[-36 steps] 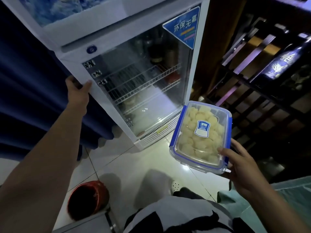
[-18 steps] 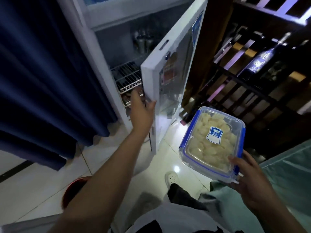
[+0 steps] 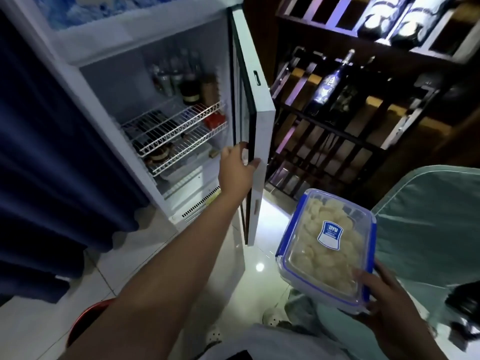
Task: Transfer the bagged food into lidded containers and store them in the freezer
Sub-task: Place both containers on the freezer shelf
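1. The left hand (image 3: 237, 168) grips the free edge of the freezer door (image 3: 255, 141), fingers curled round it, holding it swung wide so the shelves are reachable.
2. The right hand (image 3: 387, 305) holds the lidded container (image 3: 327, 248) by its near corner, thumb on the lid, roughly level; it is outside the freezer, above the floor (image 3: 124, 258) and right of the door, likely waiting for a free slot.
3. The wire shelves (image 3: 176, 131) carry bottles and dark items; free space on them is hard to judge in the dim light.
4. The right hand's fingers under the container are hidden; the pale food pieces inside cannot be identified.
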Action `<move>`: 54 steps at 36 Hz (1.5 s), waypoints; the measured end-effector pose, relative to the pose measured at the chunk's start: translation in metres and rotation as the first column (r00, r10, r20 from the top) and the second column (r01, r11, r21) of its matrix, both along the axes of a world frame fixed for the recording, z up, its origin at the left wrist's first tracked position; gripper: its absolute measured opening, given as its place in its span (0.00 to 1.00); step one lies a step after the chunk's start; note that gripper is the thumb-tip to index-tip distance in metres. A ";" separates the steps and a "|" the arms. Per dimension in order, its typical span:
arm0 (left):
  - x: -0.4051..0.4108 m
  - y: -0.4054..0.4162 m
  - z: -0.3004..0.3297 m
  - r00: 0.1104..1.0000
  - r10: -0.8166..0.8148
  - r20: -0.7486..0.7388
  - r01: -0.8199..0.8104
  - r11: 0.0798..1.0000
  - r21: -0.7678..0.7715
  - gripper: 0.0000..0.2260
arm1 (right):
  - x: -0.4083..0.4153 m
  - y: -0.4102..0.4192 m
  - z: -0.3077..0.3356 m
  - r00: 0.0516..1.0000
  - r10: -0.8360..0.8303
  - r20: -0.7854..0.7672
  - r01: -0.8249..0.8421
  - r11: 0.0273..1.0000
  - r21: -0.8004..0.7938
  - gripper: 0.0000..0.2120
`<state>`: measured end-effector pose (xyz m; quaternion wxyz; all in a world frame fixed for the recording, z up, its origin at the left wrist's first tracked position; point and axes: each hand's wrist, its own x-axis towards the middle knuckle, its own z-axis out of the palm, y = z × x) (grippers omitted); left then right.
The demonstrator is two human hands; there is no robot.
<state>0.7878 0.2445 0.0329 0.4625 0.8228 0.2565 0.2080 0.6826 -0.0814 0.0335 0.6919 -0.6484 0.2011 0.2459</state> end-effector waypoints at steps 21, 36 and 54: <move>0.048 -0.086 0.002 0.970 -0.243 -0.004 0.237 0.951 -0.197 0.18 | 0.083 -0.069 -0.043 0.971 0.237 -0.024 -0.236 0.970 0.059 0.24; -0.099 -0.036 -0.019 0.973 -0.205 -0.109 0.028 0.571 -0.820 0.27 | 0.168 0.072 -0.039 0.852 0.523 -0.006 -0.517 0.845 0.140 0.31; -0.027 0.180 -0.021 0.989 0.141 -0.039 -0.113 0.565 -0.817 0.24 | 0.283 0.347 -0.020 0.716 0.684 0.137 -0.695 0.718 0.048 0.26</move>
